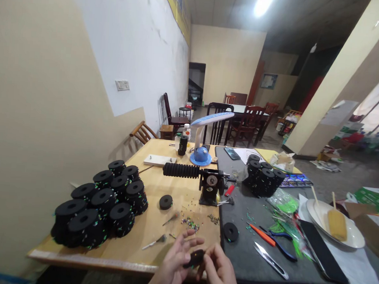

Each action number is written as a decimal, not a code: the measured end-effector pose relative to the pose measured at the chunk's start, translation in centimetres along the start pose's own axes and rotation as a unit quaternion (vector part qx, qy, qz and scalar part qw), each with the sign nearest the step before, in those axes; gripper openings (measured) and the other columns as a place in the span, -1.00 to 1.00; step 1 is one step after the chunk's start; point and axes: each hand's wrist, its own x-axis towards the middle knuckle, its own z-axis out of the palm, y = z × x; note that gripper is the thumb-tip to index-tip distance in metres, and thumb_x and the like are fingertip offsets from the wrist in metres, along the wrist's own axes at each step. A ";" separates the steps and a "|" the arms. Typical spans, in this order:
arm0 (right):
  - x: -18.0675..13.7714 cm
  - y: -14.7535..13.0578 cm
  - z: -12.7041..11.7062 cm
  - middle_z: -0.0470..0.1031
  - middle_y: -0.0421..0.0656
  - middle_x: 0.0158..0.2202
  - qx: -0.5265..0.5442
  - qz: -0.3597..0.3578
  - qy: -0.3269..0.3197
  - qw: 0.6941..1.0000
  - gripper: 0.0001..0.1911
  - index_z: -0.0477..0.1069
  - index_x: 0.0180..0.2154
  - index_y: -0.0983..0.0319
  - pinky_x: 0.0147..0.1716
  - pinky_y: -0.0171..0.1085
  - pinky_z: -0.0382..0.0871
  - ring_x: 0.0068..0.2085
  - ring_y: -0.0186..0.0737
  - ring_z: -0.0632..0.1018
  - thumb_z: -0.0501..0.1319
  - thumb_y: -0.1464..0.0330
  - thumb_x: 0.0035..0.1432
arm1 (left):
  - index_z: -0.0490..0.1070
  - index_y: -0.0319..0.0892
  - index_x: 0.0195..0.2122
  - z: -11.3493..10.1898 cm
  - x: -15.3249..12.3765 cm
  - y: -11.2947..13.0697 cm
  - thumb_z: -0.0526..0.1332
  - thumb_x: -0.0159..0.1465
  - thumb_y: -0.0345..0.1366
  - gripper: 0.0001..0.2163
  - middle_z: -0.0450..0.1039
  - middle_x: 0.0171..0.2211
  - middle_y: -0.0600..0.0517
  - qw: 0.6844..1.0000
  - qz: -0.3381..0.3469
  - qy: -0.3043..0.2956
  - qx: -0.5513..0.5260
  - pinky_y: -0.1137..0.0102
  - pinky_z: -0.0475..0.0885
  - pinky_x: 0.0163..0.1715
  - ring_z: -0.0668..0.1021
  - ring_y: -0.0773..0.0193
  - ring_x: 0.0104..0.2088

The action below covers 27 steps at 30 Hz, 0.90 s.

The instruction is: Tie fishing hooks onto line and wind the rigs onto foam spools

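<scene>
Close to the table's front edge, my left hand [175, 264] grips a small black foam spool [196, 258] between thumb and fingers, the other fingers raised. My right hand [218, 269] is closed in a pinch at the spool's right edge; whatever lies between its fingertips is too small to make out. Just beyond the hands are scattered small coloured beads [190, 223]. A lone foam spool [166, 202] lies flat on the wood, and another spool [230, 232] rests on the dark mat to the right. A thin pointed tool [154, 242] lies left of my hands.
Stacks of black spools [103, 196] fill the left side. A hand-cranked winder [210, 184] carries a row of spools, with a blue lamp [200, 155] behind. Rightward lie an orange-handled tool [261, 234], pliers [284, 244], metal snips [271, 260] and a plate [311, 206] with food.
</scene>
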 end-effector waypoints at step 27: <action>-0.2 -0.1 -1.3 0.40 -0.19 -0.49 -0.257 -0.125 0.005 0.958 -0.75 0.21 -0.44 0.16 -0.46 -0.31 0.35 -0.47 -0.24 0.45 0.04 0.23 0.30 | 0.39 -0.13 -0.10 0.0 -0.5 0.6 0.43 0.04 -0.41 -0.60 0.46 -0.16 -0.06 0.982 -0.042 0.015 0.181 0.22 0.35 -0.03 0.51 0.06 -0.05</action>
